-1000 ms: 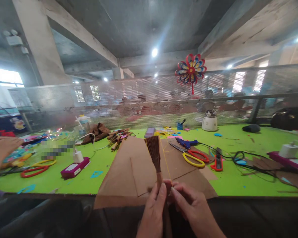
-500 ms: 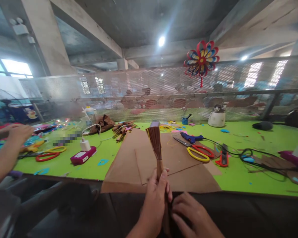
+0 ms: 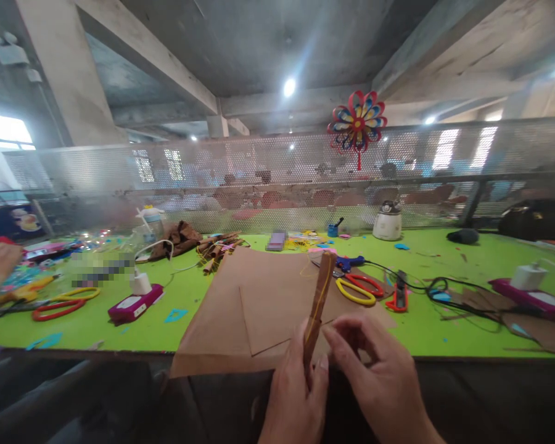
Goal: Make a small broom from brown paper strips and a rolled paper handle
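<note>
A narrow brown paper roll (image 3: 320,296) stands nearly upright, its top leaning right, with yellow thread running along it. My left hand (image 3: 298,385) is closed around its lower part, which the fingers partly hide. Close beside it, my right hand (image 3: 374,370) has thumb and forefinger pinched near a small edge on the roll's side. What sits in that pinch is too small to make out. Behind the roll lie sheets of brown paper (image 3: 226,314) and scissors with red and yellow handles (image 3: 358,290).
A blue glue gun (image 3: 350,263) and a red utility knife (image 3: 399,293) lie to the right, amid a black cable. Several brown rolls (image 3: 219,246) are piled behind. Purple power strips (image 3: 136,304) stand at both sides. A co-worker's hand (image 3: 0,262) shows far left.
The fanned brown paper end no longer shows on top; a narrow end with yellow thread points up instead. My right hand has risen beside it and pinched. The view has shifted right.
</note>
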`<act>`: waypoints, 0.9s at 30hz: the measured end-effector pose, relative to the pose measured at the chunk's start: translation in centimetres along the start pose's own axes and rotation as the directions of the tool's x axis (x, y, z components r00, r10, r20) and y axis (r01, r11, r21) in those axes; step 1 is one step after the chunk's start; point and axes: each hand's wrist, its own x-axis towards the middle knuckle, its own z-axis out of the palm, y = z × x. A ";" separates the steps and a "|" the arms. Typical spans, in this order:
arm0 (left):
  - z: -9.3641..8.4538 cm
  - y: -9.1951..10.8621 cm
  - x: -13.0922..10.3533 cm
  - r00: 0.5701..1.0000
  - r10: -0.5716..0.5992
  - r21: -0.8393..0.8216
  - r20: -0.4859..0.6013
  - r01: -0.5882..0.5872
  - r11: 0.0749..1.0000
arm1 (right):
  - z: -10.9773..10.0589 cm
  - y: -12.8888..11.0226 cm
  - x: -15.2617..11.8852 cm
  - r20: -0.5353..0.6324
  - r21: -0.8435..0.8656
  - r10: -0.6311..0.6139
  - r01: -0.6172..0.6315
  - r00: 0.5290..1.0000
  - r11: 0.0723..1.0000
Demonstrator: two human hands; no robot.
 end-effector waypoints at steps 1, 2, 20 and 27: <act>0.0 0.1 -0.1 1.000 0.012 0.012 0.006 -0.012 1.000 | -0.2 -0.1 0.6 -0.051 -0.006 0.005 -0.006 0.999 1.000; -0.1 0.2 -0.2 1.000 0.023 0.024 0.010 -0.023 0.999 | -0.4 -0.3 1.3 -0.092 0.002 0.012 -0.012 0.996 1.000; -0.4 0.1 0.1 0.992 -0.075 -0.127 -0.098 0.062 0.990 | -3.8 -0.9 4.0 -0.145 0.103 -0.139 0.155 0.980 0.983; -0.4 0.2 0.1 0.994 -0.071 -0.072 -0.085 0.065 0.995 | -3.0 -1.3 2.8 -0.060 0.006 -0.202 0.203 0.978 0.979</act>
